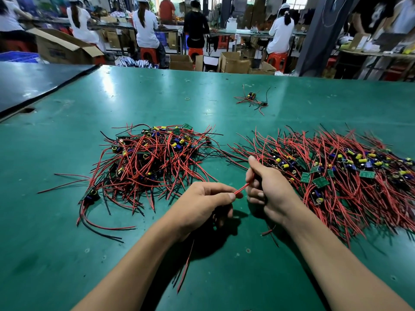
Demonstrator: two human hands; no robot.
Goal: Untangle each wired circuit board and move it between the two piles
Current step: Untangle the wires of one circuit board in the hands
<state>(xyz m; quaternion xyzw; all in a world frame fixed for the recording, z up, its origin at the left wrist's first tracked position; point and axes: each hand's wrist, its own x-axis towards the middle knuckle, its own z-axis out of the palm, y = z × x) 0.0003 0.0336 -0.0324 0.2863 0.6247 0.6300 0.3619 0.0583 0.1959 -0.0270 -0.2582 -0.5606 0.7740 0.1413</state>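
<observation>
Pinched red wire in left hand. Gripped same wire in right hand, fingers curled round it. Held both over table, between left pile and right pile.

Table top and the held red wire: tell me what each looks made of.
Table top: green sheet, probably rubber or vinyl, semi-gloss; it mirrors the lights. Red wire: likely plastic insulation, smooth, flexible-looking, pinched between left hand and right hand.

Green table: left pile, right pile, small tangle, rubber band beyond.
</observation>
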